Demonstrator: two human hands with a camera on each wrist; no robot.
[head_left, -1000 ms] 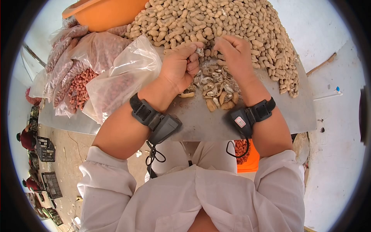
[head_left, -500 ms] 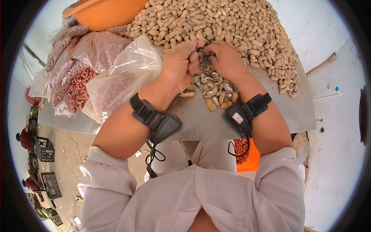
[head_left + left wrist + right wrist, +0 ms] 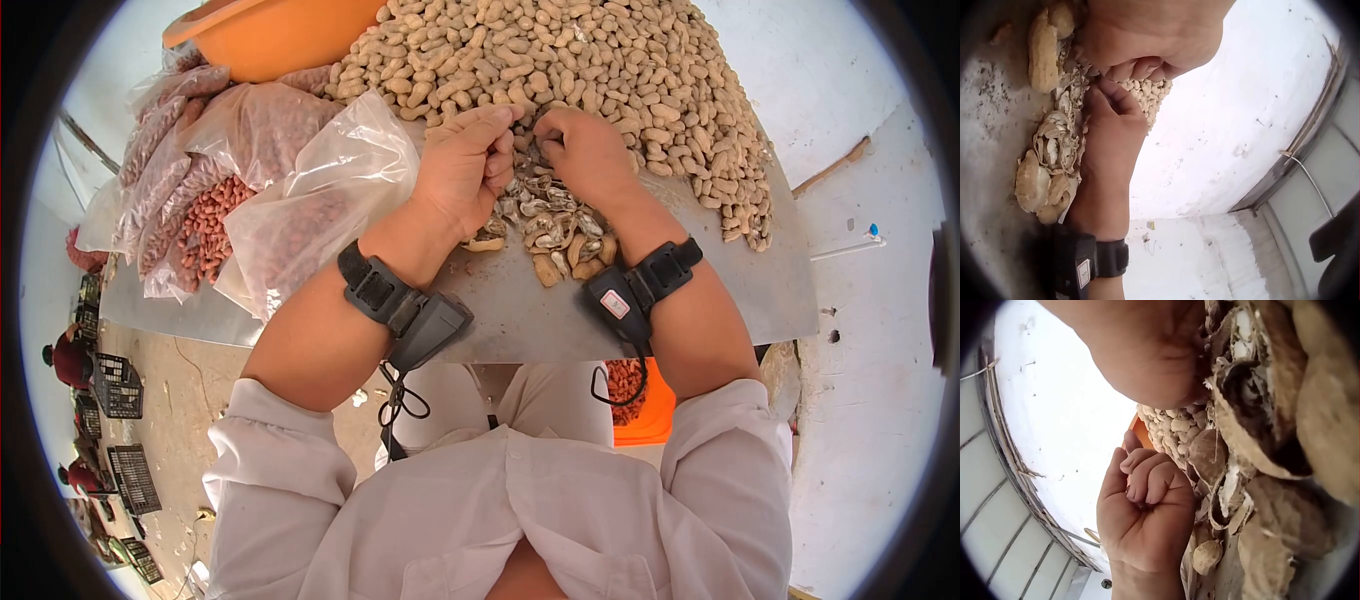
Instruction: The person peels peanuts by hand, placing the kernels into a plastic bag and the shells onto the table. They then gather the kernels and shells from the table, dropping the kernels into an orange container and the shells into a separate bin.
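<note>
seen from above, a person in pale long sleeves pushed up the forearms works at a dull grey metal table (image 3: 520,320). a broad heap of peanuts (image 3: 600,60) in their tan, bumpy, netted shells covers the far half of the table and reaches to both hands. the left hand (image 3: 465,165) is balled in a fist with the thumb on top, knuckles toward the right hand (image 3: 585,150), which is curled palm down with its fingertips at the near edge of the heap. the two hands almost touch. all fingers are bent, but i cannot tell whether either hand holds a peanut, because the fingers hide what is inside.

just under and between the wrists lies a small pile of broken shells (image 3: 555,225), split, papery and pale inside, some cupped like little boats.

to the left lie crinkled clear plastic bags (image 3: 300,200), several holding smooth reddish-brown shelled kernels (image 3: 205,225). behind them stands a rounded orange plastic bowl (image 3: 270,35); its contents are out of sight. below the table edge an orange container (image 3: 630,385) shows more red kernels.

each wrist wears a black strap with a boxy black device (image 3: 620,305); the right one carries a small pale label, too small to read.
</note>
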